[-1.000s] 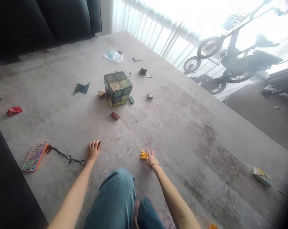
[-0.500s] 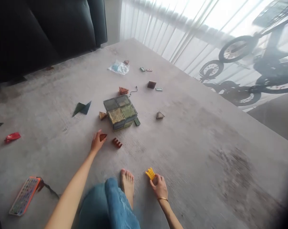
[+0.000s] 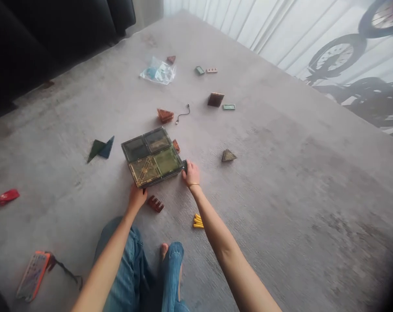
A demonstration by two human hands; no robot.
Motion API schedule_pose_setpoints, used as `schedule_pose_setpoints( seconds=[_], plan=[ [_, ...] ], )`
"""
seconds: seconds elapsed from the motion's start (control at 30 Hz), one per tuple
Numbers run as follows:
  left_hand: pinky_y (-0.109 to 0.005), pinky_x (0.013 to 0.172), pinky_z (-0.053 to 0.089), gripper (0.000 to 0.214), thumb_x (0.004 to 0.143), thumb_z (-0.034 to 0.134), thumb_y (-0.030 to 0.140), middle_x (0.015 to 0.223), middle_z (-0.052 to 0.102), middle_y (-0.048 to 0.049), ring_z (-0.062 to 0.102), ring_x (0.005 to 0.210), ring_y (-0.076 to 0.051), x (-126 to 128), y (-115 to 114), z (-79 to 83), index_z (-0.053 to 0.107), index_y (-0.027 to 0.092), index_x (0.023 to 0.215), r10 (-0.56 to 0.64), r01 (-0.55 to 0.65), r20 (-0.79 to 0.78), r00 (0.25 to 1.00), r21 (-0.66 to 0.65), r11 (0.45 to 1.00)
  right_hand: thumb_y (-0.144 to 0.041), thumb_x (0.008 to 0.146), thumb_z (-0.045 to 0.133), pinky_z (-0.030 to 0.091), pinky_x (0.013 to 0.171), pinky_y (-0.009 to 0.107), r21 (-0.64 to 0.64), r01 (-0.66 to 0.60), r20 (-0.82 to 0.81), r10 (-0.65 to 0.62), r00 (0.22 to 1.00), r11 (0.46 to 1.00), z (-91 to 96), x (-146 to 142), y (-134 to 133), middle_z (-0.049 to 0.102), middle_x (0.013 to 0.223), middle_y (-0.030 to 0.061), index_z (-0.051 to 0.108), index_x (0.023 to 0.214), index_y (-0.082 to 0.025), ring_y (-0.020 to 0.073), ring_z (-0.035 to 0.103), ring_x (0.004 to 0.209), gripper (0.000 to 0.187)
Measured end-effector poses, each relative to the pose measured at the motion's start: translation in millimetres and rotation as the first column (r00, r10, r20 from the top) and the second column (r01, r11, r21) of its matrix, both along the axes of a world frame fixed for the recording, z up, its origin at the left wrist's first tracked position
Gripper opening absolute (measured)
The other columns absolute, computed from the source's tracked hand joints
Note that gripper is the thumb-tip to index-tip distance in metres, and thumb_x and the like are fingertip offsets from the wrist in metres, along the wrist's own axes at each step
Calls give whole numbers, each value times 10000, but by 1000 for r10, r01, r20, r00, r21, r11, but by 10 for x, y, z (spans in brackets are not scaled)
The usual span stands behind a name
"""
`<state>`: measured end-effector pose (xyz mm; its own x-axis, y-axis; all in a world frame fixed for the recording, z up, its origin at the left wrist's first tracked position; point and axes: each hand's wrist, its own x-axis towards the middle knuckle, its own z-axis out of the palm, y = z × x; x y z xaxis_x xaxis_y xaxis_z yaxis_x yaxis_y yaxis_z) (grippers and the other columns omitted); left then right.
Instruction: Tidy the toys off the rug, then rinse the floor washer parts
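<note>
A low box built of translucent magnetic tiles [image 3: 167, 161] stands on the carpet, its top made of several olive, green and dark squares. My left hand [image 3: 137, 198] is closed at its near left corner, a dark bit showing at the fingertips that I cannot make out. At the box's right corner, my right hand [image 3: 192, 174] pinches a small dark green tile [image 3: 184, 165]. An orange-brown triangular tile [image 3: 176, 145] peeks out behind the box's right side. Close to my left hand lies a brown notched piece [image 3: 155, 204]. Yellow sticks [image 3: 198, 221] lie partly behind my right forearm.
Around the box are stacked brown triangles [image 3: 165, 115], a short cable [image 3: 183, 114], a triangular stack [image 3: 228, 155], a dark square stack [image 3: 215, 99] and green and blue triangles [image 3: 100, 148]. Farther off sits a plastic bag [image 3: 159, 71]. An orange-edged device [image 3: 34, 276] lies at lower left.
My right hand has let go of the yellow sticks and moved up to the small green tile at the box's corner. My left hand has come to the box's near corner. The box has shifted left.
</note>
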<state>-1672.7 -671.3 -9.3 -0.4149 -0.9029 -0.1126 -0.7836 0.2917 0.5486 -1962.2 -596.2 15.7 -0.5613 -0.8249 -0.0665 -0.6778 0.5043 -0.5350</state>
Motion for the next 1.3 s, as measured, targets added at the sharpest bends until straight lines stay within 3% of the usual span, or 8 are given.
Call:
schedule_pose_setpoints(
  seconds=[0.2,0.37,0.57,0.7,0.8,1.0,1.13,1.3],
  plan=[
    [-540,1153,327,681,807,628,237,1461,449,-229,362,1429,-353,42,419,95,367,115,1423,195,-205,-120,973,-81,975,-177,795,498,441,1003,431,-42,151,34,-150,988,988,-166,319,330,602,1214,200,446,1393,-72,286,541,1122,609],
    [-527,1072,407,996,717,775,311,1399,461,-244,451,1343,-383,-40,968,141,204,140,1514,289,-286,-82,954,40,957,-280,787,558,501,934,404,-160,194,252,-150,956,968,-237,1061,714,661,1117,150,406,1396,-107,247,624,997,651],
    [-454,978,474,1123,665,832,242,1257,529,-212,544,1213,-329,-196,947,8,131,123,1535,129,-118,-138,982,89,989,-229,825,520,449,1048,432,-153,152,242,-112,964,976,-245,1447,464,585,1322,214,444,1364,-84,274,568,1213,563],
    [-434,970,490,1014,670,822,173,1249,560,-190,591,1180,-313,-203,420,121,248,155,1505,-14,26,-152,988,80,996,-105,718,589,410,1101,456,38,-115,162,107,981,993,-118,1275,379,550,1395,195,462,1386,-113,299,516,1298,680],
    [-464,1007,470,953,673,821,179,1349,521,-206,549,1264,-340,-126,69,256,308,189,1476,-90,96,-124,988,40,995,-101,687,628,399,1123,414,172,-142,153,116,981,975,-16,1084,465,520,1431,202,472,1397,-89,291,489,1332,727],
    [-571,1068,393,940,777,706,241,1600,151,-303,394,1386,-450,246,-331,319,171,147,1544,-90,89,41,995,8,996,-146,703,596,352,1157,375,201,147,90,-168,982,969,135,397,847,495,1450,200,465,1400,-75,265,462,1363,713],
    [-606,1150,260,1187,670,790,432,1568,266,-299,230,1471,-447,417,-284,127,69,102,1553,-90,88,141,986,19,996,-174,696,584,343,1156,447,156,371,46,-382,923,915,188,-223,950,486,1430,240,420,1405,-53,313,439,1374,738],
    [-610,1152,276,935,753,687,324,1537,319,-312,225,1482,-420,371,-266,-175,203,69,1510,-89,85,-49,995,-86,993,-247,719,584,294,1159,503,91,535,14,-538,843,840,182,-894,826,368,1490,287,334,1427,-24,348,301,1444,783]
  ],
)
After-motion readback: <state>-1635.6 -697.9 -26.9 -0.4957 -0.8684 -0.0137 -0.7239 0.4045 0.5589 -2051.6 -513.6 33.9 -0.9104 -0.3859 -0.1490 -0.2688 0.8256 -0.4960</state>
